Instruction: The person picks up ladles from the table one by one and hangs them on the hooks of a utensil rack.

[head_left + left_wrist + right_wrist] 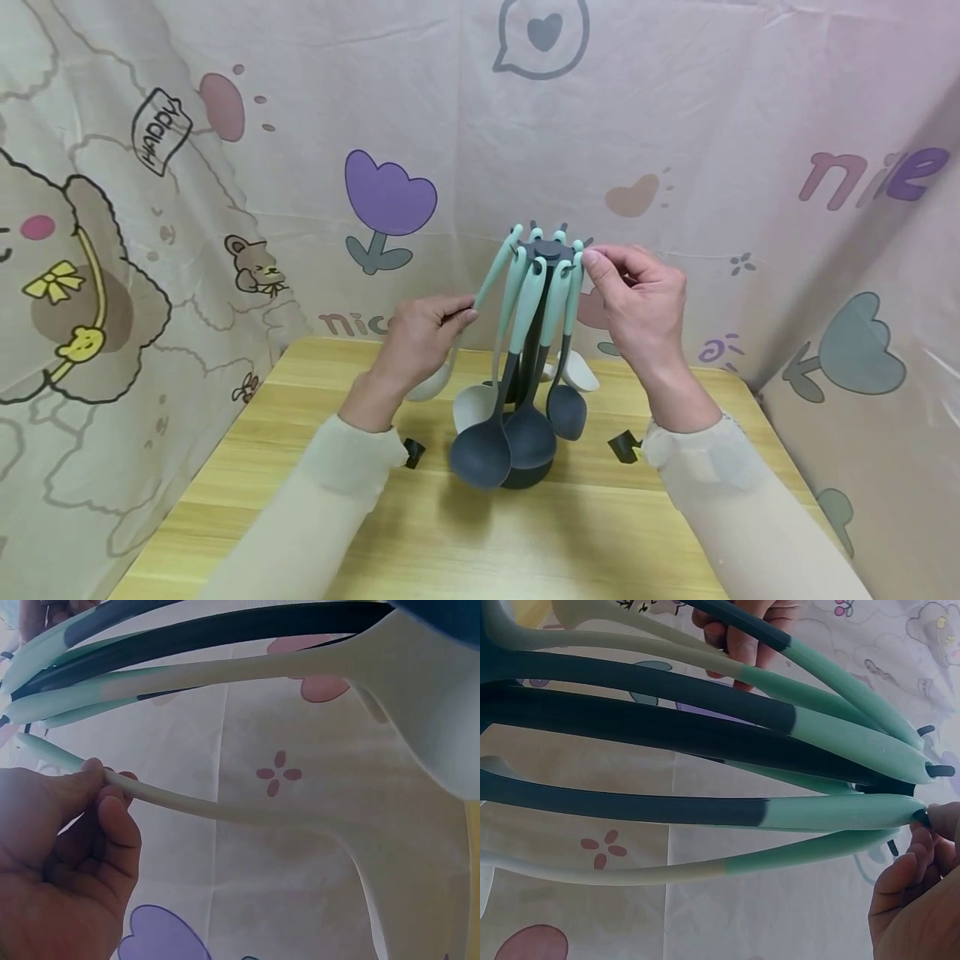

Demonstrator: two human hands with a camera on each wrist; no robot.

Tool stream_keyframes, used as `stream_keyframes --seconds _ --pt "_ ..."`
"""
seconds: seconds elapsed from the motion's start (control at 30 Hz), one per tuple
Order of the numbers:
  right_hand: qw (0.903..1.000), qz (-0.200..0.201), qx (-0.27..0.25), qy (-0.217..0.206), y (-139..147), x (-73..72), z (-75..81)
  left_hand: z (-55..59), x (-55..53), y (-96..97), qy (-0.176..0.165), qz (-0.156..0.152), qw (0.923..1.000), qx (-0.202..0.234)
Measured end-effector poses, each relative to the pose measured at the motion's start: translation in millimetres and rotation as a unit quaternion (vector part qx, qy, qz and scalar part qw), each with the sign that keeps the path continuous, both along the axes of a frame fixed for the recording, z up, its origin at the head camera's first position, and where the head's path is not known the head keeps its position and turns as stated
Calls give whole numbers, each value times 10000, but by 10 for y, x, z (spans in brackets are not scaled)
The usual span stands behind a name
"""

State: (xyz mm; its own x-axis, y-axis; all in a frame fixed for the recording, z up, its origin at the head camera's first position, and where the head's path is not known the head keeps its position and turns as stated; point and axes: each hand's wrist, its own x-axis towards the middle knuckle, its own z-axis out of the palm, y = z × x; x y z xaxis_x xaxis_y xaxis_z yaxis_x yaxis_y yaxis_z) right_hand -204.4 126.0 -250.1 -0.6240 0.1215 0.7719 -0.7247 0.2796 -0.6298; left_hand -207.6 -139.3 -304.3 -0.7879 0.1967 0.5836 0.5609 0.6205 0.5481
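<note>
A dark utensil stand (550, 252) rises from the table, hung round with mint-handled kitchen tools. My left hand (426, 340) pinches the handle of a white ladle (429, 385) on the left side; the handle slants, its tip close to the stand's top. The right hand (643, 293) is at the top right of the stand, where thumb and finger pinch a hook (921, 817) by a handle end. In front hang a dark ladle (480, 457), a dark spoon-shaped tool (531, 437) and a smaller dark one (567, 412). Farther back hangs a white tool (471, 407), partly hidden.
The stand's round black base (528, 477) rests on a wooden table (600, 533). Another white utensil (579, 372) hangs at the back right. Printed cloth (465, 108) surrounds the table at the back and sides. Small black pieces (624, 447) show beside both sleeves.
</note>
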Motion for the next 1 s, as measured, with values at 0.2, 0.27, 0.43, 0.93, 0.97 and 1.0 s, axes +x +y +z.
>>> stream_keyframes --seconds 0.2,0.27,0.43,0.93,0.97,1.0 --pt "10000 -17 21 -16 9 4 -3 -74 -35 47 -19 -91 9999 100" --pt "10000 -24 22 -26 9 5 -2 -90 -40 62 9 -112 9999 106" --pt "10000 5 -8 -47 -5 3 2 -122 -49 93 -85 -124 9998 127" --pt "9995 46 -148 -273 17 2 -61 -161 -2 200 -627 -35 9977 271" --pt "9995 24 -145 -292 25 0 -76 -166 -4 204 -659 -27 9974 294" --pt "9994 19 -145 -306 33 -2 -91 -168 -2 209 -691 -22 9971 322"
